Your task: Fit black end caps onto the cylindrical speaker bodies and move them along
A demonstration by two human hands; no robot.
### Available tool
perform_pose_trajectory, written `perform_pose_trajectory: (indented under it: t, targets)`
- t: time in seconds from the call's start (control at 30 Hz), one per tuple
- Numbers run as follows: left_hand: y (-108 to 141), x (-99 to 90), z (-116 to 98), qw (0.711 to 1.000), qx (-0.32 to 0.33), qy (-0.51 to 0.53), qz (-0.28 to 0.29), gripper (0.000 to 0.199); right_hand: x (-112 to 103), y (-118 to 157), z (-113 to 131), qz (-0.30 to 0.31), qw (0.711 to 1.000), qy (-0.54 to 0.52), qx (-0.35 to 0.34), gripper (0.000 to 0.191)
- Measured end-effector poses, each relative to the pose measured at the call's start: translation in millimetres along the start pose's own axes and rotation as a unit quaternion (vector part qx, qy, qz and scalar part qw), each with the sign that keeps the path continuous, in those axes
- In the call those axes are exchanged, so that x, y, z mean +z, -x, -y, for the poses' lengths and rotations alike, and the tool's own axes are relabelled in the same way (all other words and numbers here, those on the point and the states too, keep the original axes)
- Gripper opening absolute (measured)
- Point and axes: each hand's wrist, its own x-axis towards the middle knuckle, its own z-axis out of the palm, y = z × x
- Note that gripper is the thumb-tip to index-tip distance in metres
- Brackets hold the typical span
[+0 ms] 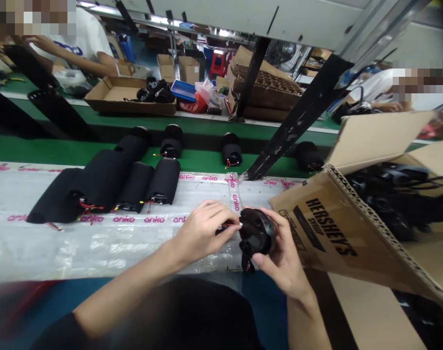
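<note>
My right hand (281, 253) is wrapped round a black rounded plastic housing (258, 232), its hollow side turned to the left. Pinched in my left hand (209, 226) is a thin wire end with a small white connector (240, 225), close to the housing's opening; whether it touches the housing I cannot tell. A dark strap-like piece (247, 264) hangs below the housing. To the left lie several black fabric-covered cylinders (165, 181) with red and yellow wire leads at their near ends.
An open Hershey's carton (325, 233) holding black parts (392, 194) stands close at right. A slanted black post (298, 119) rises behind my hands. More cylinders (231, 148) rest on the green belt (203, 146). Across it are a shallow cardboard tray (114, 92) and a person in white (92, 41).
</note>
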Motion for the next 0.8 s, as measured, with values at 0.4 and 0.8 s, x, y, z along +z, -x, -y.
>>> perform_pose_trajectory:
  t: [0.4, 0.8]
  targets:
    - [9, -2.7, -6, 0.993, -0.095, 0.016, -0.065, 0.004, 14, -2, 7, -0.058, 0.996, 0.064, 0.004, 0.080]
    - [7, -4.7, 7, 0.999, 0.023, 0.012, -0.032, 0.012, 17, -3, 7, -0.046, 0.997, 0.066, 0.009, 0.080]
